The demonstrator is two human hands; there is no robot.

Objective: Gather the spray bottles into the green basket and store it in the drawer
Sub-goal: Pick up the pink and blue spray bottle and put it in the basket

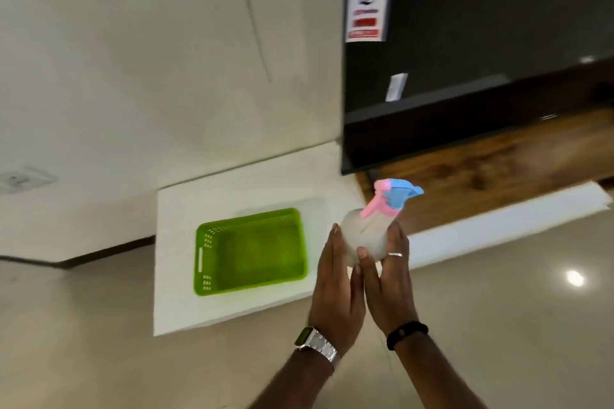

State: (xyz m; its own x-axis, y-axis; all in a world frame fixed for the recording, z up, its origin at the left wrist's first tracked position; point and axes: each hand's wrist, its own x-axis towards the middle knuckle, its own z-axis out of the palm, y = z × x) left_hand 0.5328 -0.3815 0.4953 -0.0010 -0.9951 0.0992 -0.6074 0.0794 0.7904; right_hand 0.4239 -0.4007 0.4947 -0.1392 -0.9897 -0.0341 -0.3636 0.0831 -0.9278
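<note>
1. You hold one spray bottle (365,236) upright between both palms, above the right edge of the white platform (179,209).
2. Your left hand (335,282) and right hand (387,279) are pressed against its rounded, translucent body; the pink-and-blue trigger head stands clear above them.
3. It looks light, smooth, and likely slippery. Grip the narrow neck instead.
4. The green basket (202,252) sits empty near the platform's middle, just left of your hands.

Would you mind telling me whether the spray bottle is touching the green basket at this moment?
Apart. The head view shows the spray bottle held up between the left hand and right hand, with bare white surface showing between it and the green basket.
</note>
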